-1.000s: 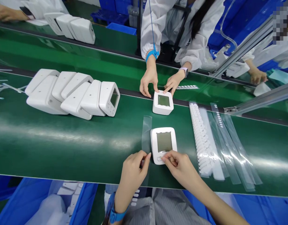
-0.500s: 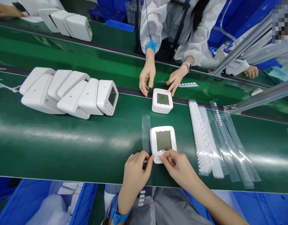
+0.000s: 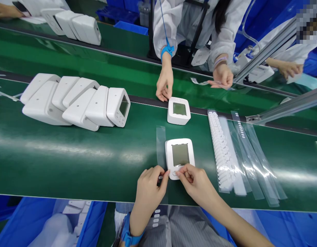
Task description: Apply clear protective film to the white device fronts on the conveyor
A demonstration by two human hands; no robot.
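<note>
A white monitor with a grey display (image 3: 180, 154) lies face up before me. At its lower left edge, my left hand (image 3: 151, 183) is closed, thumb and forefinger together. A clear strip (image 3: 160, 144) runs beneath that hand; whether the fingers pinch it or the monitor's edge I cannot tell. White oval stickers (image 3: 155, 218) show below the table edge. My right hand (image 3: 195, 178) pinches at the oval button outline on the monitor's lower face; anything in the fingertips is too small to make out.
Several white monitors (image 3: 96, 104) lean in a row at left. Clear strips and white stickers (image 3: 225, 154) lie at right. Opposite, a co-worker's hand (image 3: 165, 82) is at another monitor (image 3: 179, 110); their other hand (image 3: 222, 77) holds a sticker strip. A metal post (image 3: 284, 106) stands right.
My hands and the near monitor stay put. The co-worker's hand on the right has left the far monitor and lifted a sticker strip rightward; their other hand has closed in beside that monitor.
</note>
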